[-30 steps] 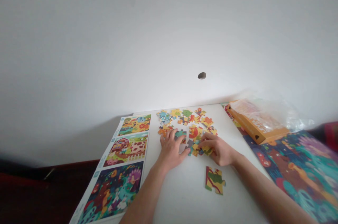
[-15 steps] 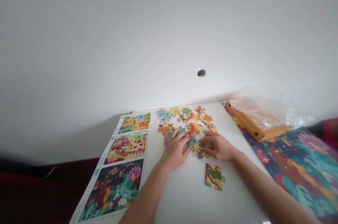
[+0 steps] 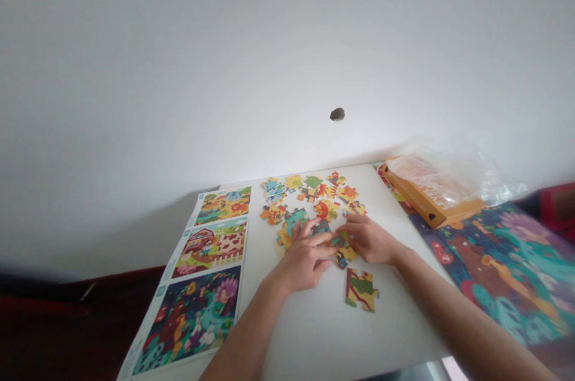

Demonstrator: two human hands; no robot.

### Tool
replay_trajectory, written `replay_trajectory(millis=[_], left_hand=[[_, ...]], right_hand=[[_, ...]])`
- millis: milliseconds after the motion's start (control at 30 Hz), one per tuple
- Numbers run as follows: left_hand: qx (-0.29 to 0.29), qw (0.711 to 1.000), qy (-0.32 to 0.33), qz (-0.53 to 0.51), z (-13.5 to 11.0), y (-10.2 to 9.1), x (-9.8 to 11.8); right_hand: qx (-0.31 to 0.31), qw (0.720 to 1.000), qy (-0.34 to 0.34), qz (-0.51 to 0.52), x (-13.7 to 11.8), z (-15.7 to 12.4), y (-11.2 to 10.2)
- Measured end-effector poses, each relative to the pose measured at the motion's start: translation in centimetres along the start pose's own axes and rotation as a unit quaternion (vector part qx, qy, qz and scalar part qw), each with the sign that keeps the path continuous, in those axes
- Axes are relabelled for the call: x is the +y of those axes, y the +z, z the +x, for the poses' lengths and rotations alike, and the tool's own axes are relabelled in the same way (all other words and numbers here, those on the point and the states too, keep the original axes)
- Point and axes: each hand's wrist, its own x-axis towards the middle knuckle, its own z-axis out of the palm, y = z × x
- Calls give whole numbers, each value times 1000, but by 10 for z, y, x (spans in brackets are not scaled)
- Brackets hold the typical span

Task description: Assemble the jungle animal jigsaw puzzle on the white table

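Note:
My left hand [image 3: 302, 260] lies over a group of joined jigsaw pieces [image 3: 297, 220], teal and yellow, its fingers stretched and spread across them. My right hand [image 3: 371, 240] is closed, with thumb and fingers bent in at the right edge of the same group, on a jigsaw piece [image 3: 345, 241] with green and yellow on it. The fingertips partly hide that piece. Nearer to me, apart from the group, lies a single yellow-green piece [image 3: 360, 291] with a dark red band.
Several loose pieces [image 3: 329, 209] lie behind my hands. On the left is a sheet with three printed pictures [image 3: 211, 252]. To the right, a dark animal picture [image 3: 489, 267] bears an orange box [image 3: 420, 195] topped by clear plastic [image 3: 471, 177]. A wall with a hole [image 3: 337, 114] stands behind the white table [image 3: 309, 333].
My left hand has slid a little toward me on the pieces, uncovering more of the teal and yellow ones. My right hand stays at the group's right side. The view has shifted slightly.

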Motion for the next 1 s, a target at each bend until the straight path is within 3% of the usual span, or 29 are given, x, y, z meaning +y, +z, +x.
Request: replay_trajectory(millis=[100, 567, 800, 1000], left_hand=[[-18, 1000, 10, -21, 0, 0, 3], [21, 998, -3, -60, -4, -3, -4], [-7, 999, -19, -41, -5, -8, 3], [-36, 999, 3, -25, -8, -11, 3]], right_hand=[[2, 1000, 15, -9, 3, -2, -2], [15, 998, 52, -30, 5, -6, -8], [42, 994, 76, -65, 14, -9, -7], [59, 991, 81, -90, 15, -9, -3]])
